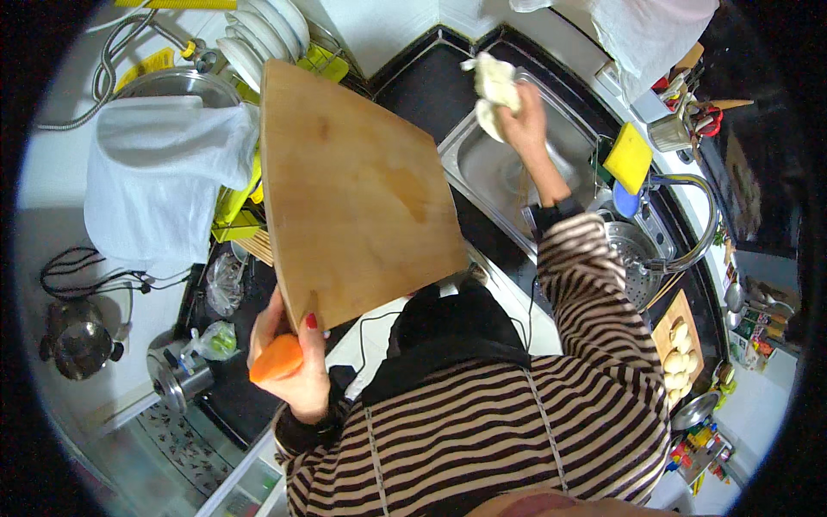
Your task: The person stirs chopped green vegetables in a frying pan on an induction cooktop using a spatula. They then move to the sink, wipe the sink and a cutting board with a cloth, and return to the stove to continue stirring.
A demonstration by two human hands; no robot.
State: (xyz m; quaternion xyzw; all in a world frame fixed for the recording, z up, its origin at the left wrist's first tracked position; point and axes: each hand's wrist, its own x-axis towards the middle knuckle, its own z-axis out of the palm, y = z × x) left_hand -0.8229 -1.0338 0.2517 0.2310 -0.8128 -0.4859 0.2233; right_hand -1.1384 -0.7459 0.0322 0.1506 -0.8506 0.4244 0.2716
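Note:
A large wooden cutting board point(362, 189) is held up at a tilt to the left of the sink. My left hand point(306, 379) grips its lower left corner, the thumb with red nail polish on the board's edge. A smooth orange piece that looks like a carrot point(277, 358) also sits in that hand. Above the far left part of the steel sink point(482, 164), my right hand point(527, 129) is closed around a crumpled pale cloth point(497, 82). The cloth is apart from the board.
A curved faucet point(711, 215) and a steel colander point(633, 258) are at the sink's right. Farther right, a small wooden board point(665, 332) bears several pale round pieces. Stacked plates point(263, 39) and a white cloth point(164, 172) over a rack stand left. A yellow cloth point(629, 158) hangs near the faucet.

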